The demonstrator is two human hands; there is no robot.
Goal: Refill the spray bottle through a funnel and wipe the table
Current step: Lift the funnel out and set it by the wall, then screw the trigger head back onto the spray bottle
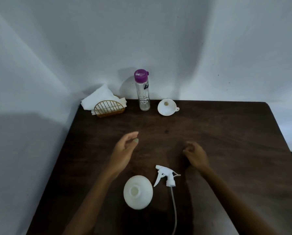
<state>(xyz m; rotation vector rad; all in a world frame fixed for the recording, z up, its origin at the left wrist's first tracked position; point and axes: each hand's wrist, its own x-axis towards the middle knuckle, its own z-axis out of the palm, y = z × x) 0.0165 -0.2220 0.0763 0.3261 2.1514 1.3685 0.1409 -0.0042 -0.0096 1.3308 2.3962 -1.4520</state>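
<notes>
- Bottle (138, 192) uncapped, near edge; sprayer (166, 175) beside it.
- Left hand (124, 150) open, right hand (196, 154) loosely curled; both empty.
- Next (judged): fetch funnel (167, 107), seat in neck.

1. A broad band of bare dark table (218, 133) is lying open across the middle, between the far row of things and the near ones.
2. The left hand (123, 150) and right hand (197, 155) are hovering in that band, apart from each other and holding nothing.
3. Along the far edge, a napkin holder (109, 108), a clear bottle (143, 92) (purple-capped, upright) and a white funnel (167, 107) are standing in a row with gaps between them.
4. Near the person, the open spray bottle (138, 192) and its trigger head (166, 175) are sitting just beside each other, the tube (174, 209) trailing toward the near edge.
5. The table's right side is staying bare.
</notes>
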